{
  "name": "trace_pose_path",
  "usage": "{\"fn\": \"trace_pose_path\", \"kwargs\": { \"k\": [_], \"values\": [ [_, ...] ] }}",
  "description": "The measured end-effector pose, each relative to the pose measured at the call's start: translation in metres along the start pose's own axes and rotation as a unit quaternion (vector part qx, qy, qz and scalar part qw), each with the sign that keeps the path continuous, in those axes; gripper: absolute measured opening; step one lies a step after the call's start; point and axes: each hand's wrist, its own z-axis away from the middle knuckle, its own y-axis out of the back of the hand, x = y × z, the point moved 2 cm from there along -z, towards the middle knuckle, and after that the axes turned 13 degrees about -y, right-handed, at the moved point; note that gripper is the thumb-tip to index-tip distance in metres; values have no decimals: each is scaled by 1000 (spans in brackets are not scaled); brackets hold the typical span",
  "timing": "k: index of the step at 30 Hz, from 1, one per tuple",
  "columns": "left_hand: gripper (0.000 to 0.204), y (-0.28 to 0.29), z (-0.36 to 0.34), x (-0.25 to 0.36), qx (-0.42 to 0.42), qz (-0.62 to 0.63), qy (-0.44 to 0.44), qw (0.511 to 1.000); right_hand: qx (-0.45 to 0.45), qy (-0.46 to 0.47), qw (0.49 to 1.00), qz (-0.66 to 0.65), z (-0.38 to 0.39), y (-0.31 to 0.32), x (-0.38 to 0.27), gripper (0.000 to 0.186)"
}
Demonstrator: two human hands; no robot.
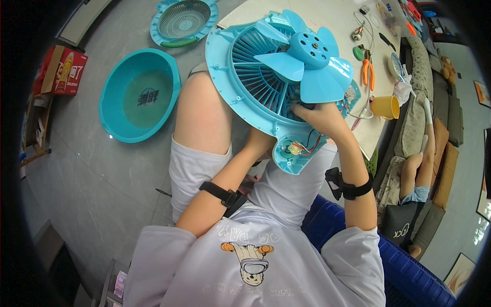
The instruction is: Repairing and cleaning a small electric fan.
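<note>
The fan housing (255, 82), a light blue grille frame with its blade wheel (307, 56) still mounted, rests on the seated person's lap, tipped up against the near edge of the surface (327, 20). The right hand (319, 115) is closed on the frame just under the blades, fingers tucked in by the rim. The left hand (261, 146) reaches beneath the lower part, mostly hidden, so I cannot tell whether it grips or only props.

The risk, to my eye, is the loose red and black wires (307, 146) at the small exposed part near the handle: a tug or twist could snap them. The housing could also slide off the knee towards the water-filled basin (139, 94) on the floor.
</note>
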Motion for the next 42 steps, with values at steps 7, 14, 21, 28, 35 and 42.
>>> {"fn": "trace_pose_path", "kwargs": {
  "k": [7,14,21,28,35,42],
  "values": [
    [29,-35,5,-15,12,291,131,948,24,21,996,77,-10,-1,15,31],
    [28,-51,1,-21,9,409,167,897,139,145,970,133,-7,-1,5,17],
    [26,-55,9,-23,-20,429,188,883,144,132,964,179,-12,-3,8,24],
    [25,-55,23,-19,-49,434,208,875,200,169,949,175,-13,-5,13,16],
    [24,-56,25,-19,-59,448,217,865,193,68,973,110,-11,-5,26,13],
    [23,-57,22,-22,-63,469,224,852,194,200,945,174,-12,-4,10,11]
  ]
}}
